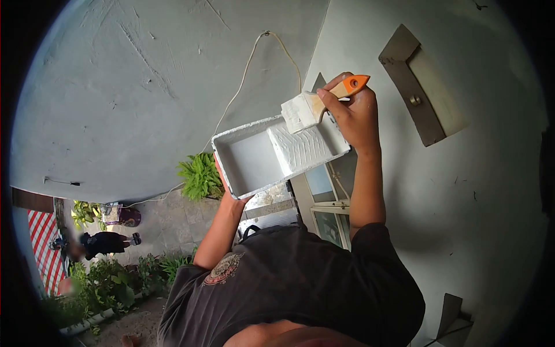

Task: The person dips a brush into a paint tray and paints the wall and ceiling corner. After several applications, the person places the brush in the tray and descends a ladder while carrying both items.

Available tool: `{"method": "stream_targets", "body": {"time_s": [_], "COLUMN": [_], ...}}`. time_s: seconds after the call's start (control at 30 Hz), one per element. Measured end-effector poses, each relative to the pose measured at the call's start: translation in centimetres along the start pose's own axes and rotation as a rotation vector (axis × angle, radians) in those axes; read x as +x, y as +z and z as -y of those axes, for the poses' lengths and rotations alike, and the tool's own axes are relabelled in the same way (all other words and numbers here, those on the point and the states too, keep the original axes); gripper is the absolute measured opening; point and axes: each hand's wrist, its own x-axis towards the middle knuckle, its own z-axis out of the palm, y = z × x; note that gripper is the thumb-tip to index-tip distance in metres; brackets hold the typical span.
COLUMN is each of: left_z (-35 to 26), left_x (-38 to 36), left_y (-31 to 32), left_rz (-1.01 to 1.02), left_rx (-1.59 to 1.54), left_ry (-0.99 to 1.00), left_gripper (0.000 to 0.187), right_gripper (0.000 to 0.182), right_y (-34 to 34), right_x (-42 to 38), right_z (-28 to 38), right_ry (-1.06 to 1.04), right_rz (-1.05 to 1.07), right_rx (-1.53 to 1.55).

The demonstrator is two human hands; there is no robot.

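A wide paintbrush (309,110) with an orange-tipped wooden handle is gripped in my right hand (355,113). White paint coats its bristles, which overlap the far rim of the paint tray (280,151) in this view. White paint lies in the tray's deep end, and its ridged ramp is smeared with paint on the right. My left hand (222,179) supports the tray from beneath its left side; most of its fingers are hidden under the tray.
A grey wall (156,69) with scratch marks and a hanging cable (237,87) stands ahead. A brown-framed wall recess (422,87) is at right. Below lie a green fern (199,176), paved floor, a glazed door (330,225) and more plants (110,283). A person (104,243) stands far left.
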Motion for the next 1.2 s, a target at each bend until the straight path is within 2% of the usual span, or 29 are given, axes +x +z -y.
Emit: {"method": "stream_targets", "body": {"time_s": [0.13,0.2,0.4,0.47,0.63,0.93,1.0,1.07,1.13,1.2], "left_z": [0.6,0.6,1.6,1.6,1.4,1.2,1.1,1.0,1.2,0.7], "left_x": [-1.2,-1.1,-2.6,-3.0,-4.1,-4.2,-4.0,-3.8,-3.5,-3.9], "left_y": [0.1,0.8,1.3,1.3,1.2,0.9,0.8,0.8,0.8,1.7], "left_rz": [-0.094,-0.142,-0.127,-0.137,-0.157,-0.174,-0.176,-0.177,-0.175,-0.097], "left_rx": [-0.031,0.022,-0.017,-0.027,-0.057,-0.104,-0.114,-0.123,-0.131,-0.215], "left_ry": [-0.007,0.008,0.037,0.050,0.087,0.118,0.125,0.131,0.136,0.100], "left_gripper": [0.080,0.092,0.089,0.089,0.089,0.090,0.090,0.090,0.090,0.092], "right_gripper": [0.012,0.010,0.016,0.016,0.018,0.020,0.015,0.014,0.012,0.011], "right_y": [0.7,1.2,3.3,4.1,5.2,4.3,3.5,3.4,3.0,2.4], "right_x": [-1.2,-1.6,-2.8,-3.0,-3.6,-3.4,-3.4,-3.4,-3.6,-3.8], "right_z": [1.9,2.6,4.3,4.1,4.5,4.3,3.4,1.1,-0.2,-1.2], "right_ry": [0.026,-0.005,-0.002,-0.096,-0.107,-0.147,-0.018,0.000,0.186,0.226], "right_rz": [0.147,0.255,0.353,0.389,0.455,0.407,0.299,0.243,0.111,0.099], "right_rx": [-0.060,-0.123,-0.127,-0.201,-0.246,-0.207,-0.030,0.062,0.430,0.444]}}
